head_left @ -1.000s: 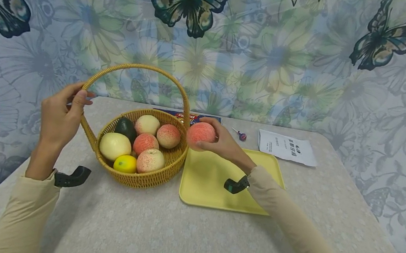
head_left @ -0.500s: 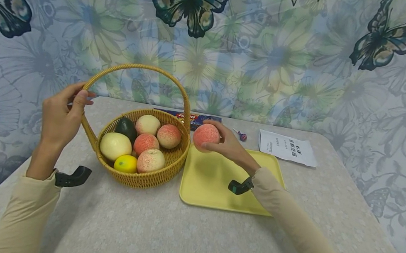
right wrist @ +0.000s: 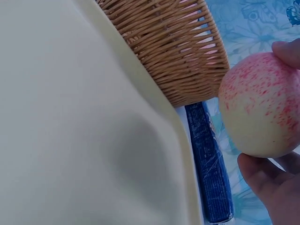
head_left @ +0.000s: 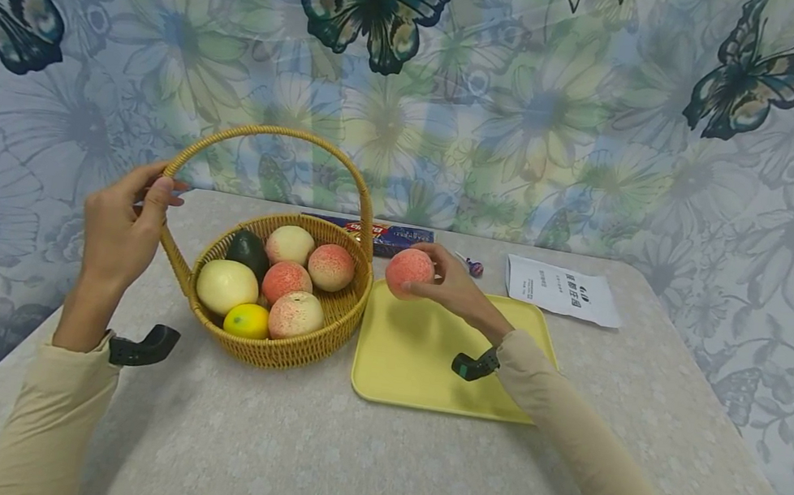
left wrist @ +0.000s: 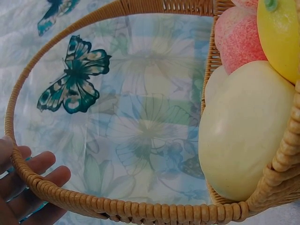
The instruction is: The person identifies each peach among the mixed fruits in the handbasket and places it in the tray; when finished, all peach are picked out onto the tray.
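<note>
My left hand (head_left: 122,224) holds the left side of the wicker basket's tall handle (head_left: 271,129), thumb in front and fingers behind it. In the basket (head_left: 285,355) lie several fruits: a pale yellow round fruit (head_left: 226,287), a lemon (head_left: 246,320), a dark green avocado (head_left: 249,253) and several peaches (head_left: 296,315). My right hand (head_left: 457,289) grips another pink peach (head_left: 407,271) between thumb and fingers, over the back left of the yellow tray (head_left: 440,387). The right wrist view shows that peach (right wrist: 258,110) pale underneath, with the tray's corner and the basket's side beyond.
Behind basket and tray lies a dark blue printed box (head_left: 401,240). A lollipop (head_left: 473,267) and a white printed packet (head_left: 563,289) rest at the back right of the table. A butterfly-and-flower patterned cloth (head_left: 528,132) hangs behind the table.
My right hand has carried the peach rightward and slightly down, away from the basket's rim and over the tray. The left hand stays on the handle, nearly still.
</note>
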{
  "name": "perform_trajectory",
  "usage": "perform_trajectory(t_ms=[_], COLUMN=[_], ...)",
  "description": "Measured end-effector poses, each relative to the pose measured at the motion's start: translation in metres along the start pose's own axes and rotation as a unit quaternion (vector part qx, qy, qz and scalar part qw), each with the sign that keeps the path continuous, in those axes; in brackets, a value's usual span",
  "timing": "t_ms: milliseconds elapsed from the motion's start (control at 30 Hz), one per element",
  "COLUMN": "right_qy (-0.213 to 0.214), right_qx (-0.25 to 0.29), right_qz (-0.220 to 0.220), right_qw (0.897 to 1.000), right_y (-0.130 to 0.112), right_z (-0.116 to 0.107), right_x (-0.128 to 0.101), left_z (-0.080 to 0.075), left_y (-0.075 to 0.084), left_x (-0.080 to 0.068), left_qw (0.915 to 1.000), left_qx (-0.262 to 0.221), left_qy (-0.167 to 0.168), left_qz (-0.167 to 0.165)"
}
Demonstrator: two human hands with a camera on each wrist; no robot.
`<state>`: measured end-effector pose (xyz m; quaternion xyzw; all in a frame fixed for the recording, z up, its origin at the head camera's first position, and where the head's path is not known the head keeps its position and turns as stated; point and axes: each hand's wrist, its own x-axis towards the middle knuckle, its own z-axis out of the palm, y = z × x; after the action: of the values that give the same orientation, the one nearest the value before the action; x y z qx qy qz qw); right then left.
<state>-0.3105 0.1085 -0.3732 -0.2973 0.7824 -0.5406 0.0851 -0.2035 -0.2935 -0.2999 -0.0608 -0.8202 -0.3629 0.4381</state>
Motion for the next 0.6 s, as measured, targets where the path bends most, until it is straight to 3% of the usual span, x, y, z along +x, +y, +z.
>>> perform_trajectory(t_ms=[333,600], right_qy=[-0.03,-0.029], right_qx=[-0.025,-0.026], right_qz=[0.026,0.028], right_qw=[0.999,0.999], right_y=[0.015,0.022], right_z=[0.0,0.002], right_x=[0.0,0.002], left_z=[0.0,-0.001], left_y=[0.0,0.001], left_x=[0.0,0.0], left_qw=[1.0,0.9999], left_qx=[0.0,0.004], left_qy=[-0.003,-0.009], left_qz=[0.001,0.003])
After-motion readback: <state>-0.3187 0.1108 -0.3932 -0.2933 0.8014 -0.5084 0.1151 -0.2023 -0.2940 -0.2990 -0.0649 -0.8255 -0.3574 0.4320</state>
